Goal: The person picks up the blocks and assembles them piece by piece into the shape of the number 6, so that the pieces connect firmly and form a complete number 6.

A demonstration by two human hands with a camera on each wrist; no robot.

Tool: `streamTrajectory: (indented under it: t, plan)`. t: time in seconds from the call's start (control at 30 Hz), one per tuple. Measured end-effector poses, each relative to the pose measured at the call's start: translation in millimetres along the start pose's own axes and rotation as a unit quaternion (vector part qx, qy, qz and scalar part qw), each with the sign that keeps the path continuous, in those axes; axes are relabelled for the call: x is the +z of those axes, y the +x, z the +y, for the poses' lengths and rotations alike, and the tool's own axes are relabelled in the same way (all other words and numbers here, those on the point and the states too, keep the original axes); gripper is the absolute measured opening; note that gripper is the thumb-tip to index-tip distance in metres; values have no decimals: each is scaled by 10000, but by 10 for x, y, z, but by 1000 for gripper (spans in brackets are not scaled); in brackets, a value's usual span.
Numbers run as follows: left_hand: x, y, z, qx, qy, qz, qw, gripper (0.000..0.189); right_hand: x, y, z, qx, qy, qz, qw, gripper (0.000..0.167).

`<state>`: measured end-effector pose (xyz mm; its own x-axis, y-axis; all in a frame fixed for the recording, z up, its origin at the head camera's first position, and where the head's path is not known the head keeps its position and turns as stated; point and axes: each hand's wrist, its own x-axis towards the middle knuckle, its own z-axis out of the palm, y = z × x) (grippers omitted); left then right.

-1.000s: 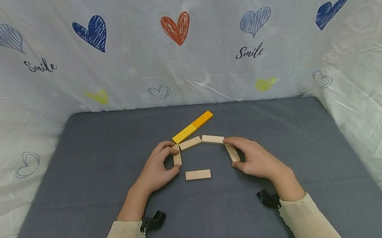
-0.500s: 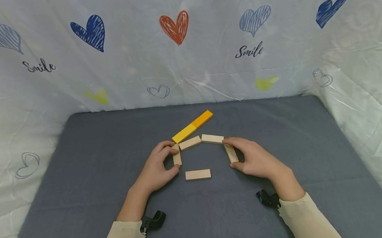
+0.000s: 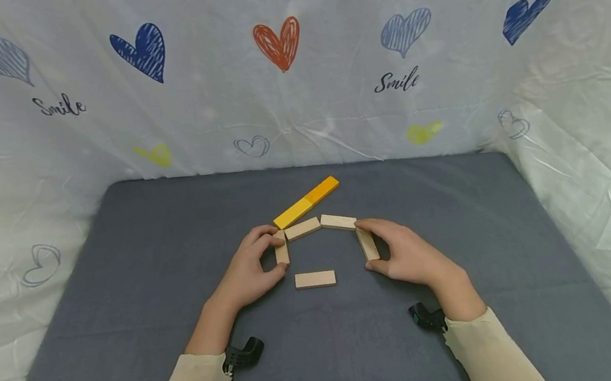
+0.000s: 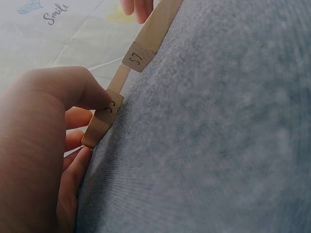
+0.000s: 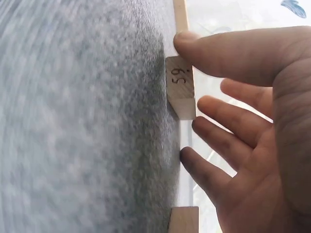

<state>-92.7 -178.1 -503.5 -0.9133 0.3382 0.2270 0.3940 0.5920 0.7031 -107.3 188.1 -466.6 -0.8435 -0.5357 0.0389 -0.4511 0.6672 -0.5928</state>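
In the head view my left hand (image 3: 249,272) holds a plain wooden block (image 3: 282,255) by its ends, thumb at the near end and fingers at the far end. In the left wrist view the thumb covers part of that block's numbered end (image 4: 104,115). My right hand (image 3: 411,255) grips another wooden block (image 3: 367,245) the same way; the right wrist view shows its end marked 59 (image 5: 180,80) under the thumb. Between the hands, two slanted wooden blocks, a left one (image 3: 303,229) and a right one (image 3: 338,221), form a shallow peak.
A loose wooden block (image 3: 315,280) lies crosswise nearer the body. Behind the peak, a yellow block (image 3: 292,214) and an orange block (image 3: 322,191) lie end to end on a slant. Dark grey cloth (image 3: 327,355) covers the table; a white heart-printed curtain (image 3: 351,101) hangs behind.
My right thumb has pushed the near end of the right block to the left, so it stands straighter. My left hand and the other blocks keep their places; the head view shifts slightly.
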Motion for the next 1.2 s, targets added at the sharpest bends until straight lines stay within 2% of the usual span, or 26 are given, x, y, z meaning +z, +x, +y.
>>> streamTrajectory:
  t: [0.3,0.53,0.93,1.2]
  plan:
    - [-13,2,10,16,-22,-18,10000,38,-42,-59,-5,-42,-2,217,9998,79]
    - [-8,2,0,34,-12,17,10000,38,-82,-126,4,95,-191,287,9994,77]
    - [1,-6,-18,71,3,22,10000,37,-138,-334,121,322,-510,414,9973,78]
    - [-1,7,-15,64,-21,2,10000,37,-196,-496,188,517,-392,452,9969,78]
